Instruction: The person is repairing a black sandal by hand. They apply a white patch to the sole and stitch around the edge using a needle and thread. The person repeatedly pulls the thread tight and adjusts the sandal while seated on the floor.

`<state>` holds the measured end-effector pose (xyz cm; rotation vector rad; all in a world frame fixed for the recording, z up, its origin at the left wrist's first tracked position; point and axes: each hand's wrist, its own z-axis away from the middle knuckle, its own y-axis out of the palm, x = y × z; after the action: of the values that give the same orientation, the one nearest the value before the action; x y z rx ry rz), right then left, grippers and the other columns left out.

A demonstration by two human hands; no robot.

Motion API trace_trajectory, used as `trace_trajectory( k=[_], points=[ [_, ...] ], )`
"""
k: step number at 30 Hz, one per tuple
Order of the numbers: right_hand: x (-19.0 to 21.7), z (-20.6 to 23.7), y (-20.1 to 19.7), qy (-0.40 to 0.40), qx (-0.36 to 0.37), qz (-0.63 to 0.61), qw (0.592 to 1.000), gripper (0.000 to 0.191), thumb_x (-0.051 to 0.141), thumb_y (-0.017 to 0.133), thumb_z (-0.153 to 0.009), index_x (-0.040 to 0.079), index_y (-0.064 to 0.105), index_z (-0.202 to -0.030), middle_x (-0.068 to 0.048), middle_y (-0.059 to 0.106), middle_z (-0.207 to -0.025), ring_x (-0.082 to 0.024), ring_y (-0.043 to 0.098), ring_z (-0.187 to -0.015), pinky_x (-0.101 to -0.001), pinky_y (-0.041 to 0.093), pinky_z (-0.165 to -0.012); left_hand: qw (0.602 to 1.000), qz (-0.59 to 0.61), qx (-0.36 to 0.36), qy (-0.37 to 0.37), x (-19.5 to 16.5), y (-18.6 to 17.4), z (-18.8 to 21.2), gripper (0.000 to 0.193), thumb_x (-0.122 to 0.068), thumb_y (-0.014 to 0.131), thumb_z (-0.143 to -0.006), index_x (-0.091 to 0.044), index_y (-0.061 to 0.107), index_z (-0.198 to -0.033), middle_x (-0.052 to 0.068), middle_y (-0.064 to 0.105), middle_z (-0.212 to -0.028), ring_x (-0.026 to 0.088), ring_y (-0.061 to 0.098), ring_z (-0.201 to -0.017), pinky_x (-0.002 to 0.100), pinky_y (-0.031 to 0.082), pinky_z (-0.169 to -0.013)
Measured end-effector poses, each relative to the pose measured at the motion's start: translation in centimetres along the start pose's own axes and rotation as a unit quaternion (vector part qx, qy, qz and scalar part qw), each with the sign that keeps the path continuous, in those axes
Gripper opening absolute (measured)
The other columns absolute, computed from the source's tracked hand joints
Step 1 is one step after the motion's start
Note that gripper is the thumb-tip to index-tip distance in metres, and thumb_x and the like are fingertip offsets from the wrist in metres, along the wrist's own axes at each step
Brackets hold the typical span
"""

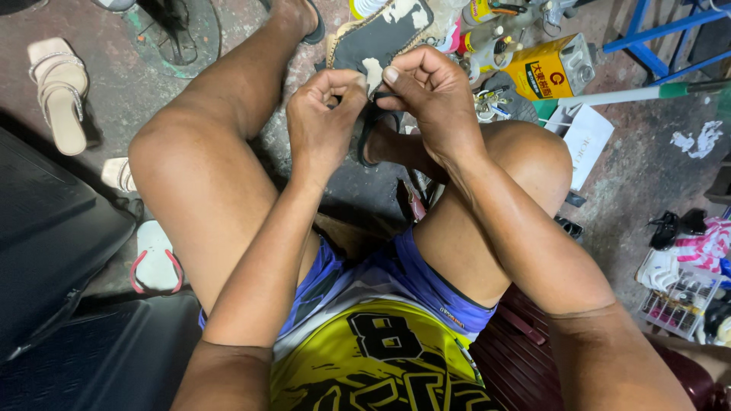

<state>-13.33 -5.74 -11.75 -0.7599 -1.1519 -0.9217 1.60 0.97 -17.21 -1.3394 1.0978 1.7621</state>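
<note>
I sit with both knees up, and my hands meet above them. My left hand (pixel 324 118) and my right hand (pixel 430 99) both pinch a thin dark strap (pixel 375 97) between thumbs and fingers. Just behind the hands lies a worn shoe sole (pixel 373 38), dark with pale patches of peeled lining and a tan rim. Whether the strap is joined to that sole is hidden by my fingers. My foot in a dark sandal (pixel 369 141) shows below the hands.
A beige heeled sandal (pixel 61 91) and a pink-strapped flip-flop (pixel 156 262) lie at the left beside dark cases (pixel 46 228). A yellow can (pixel 552 68), bottles, a white bag (pixel 586 137) and a green-tipped pole (pixel 640 93) crowd the upper right. A tray of small items (pixel 674 304) sits right.
</note>
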Motion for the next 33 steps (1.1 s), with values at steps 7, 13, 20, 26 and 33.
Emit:
trace_trajectory(
  k=[7,13,20,26,33],
  points=[
    [-0.4,0.2,-0.1,-0.024,0.016,0.011,1.0,0.005,0.009,0.066,-0.106,0.005,0.063,-0.104,-0.002,0.072,-0.097,-0.008,0.068,-0.088,-0.026,0.061,-0.079,0.998,-0.045,0.021,0.026,-0.3,-0.2,-0.1,0.009,-0.01,0.076,-0.094,-0.001,0.074,-0.094,0.002,0.076,-0.084,0.004,0.063,-0.075,0.022,0.051,-0.069],
    [-0.5,0.3,-0.6,-0.027,0.034,-0.009,0.999,0.005,0.009,0.065,-0.106,0.005,0.063,-0.104,-0.004,0.073,-0.095,-0.009,0.069,-0.085,-0.0267,0.061,-0.077,0.99,-0.129,-0.016,0.047,-1.8,-0.1,0.9,0.01,-0.009,0.076,-0.09,-0.002,0.069,-0.087,0.003,0.075,-0.077,0.006,0.066,-0.069,0.024,0.052,-0.067],
    [-0.3,0.7,-1.3,-0.021,0.028,-0.031,0.999,0.005,0.009,0.066,-0.103,0.004,0.064,-0.102,-0.003,0.072,-0.092,-0.009,0.07,-0.082,-0.0256,0.061,-0.074,0.982,-0.15,-0.039,0.11,-2.7,0.8,2.0,0.01,-0.005,0.076,-0.088,-0.002,0.067,-0.086,0.004,0.074,-0.079,0.007,0.068,-0.073,0.025,0.055,-0.071],
    [0.0,1.5,-2.8,-0.048,0.047,-0.024,0.997,0.005,0.009,0.066,-0.105,0.005,0.063,-0.104,-0.002,0.07,-0.092,-0.008,0.067,-0.085,-0.0243,0.058,-0.075,0.999,-0.014,0.001,0.044,-2.4,2.6,2.5,0.013,-0.006,0.078,-0.088,-0.003,0.067,-0.094,0.001,0.073,-0.081,0.004,0.063,-0.075,0.021,0.05,-0.068],
    [-0.2,1.7,-4.8,-0.114,0.051,-0.029,0.992,0.004,0.006,0.063,-0.104,0.005,0.06,-0.106,-0.001,0.067,-0.095,-0.007,0.064,-0.086,-0.0242,0.057,-0.077,0.997,-0.046,0.033,0.055,-3.9,4.0,2.7,0.009,-0.007,0.078,-0.093,-0.001,0.072,-0.09,-0.001,0.067,-0.081,0.004,0.055,-0.072,0.021,0.045,-0.067]
  ],
)
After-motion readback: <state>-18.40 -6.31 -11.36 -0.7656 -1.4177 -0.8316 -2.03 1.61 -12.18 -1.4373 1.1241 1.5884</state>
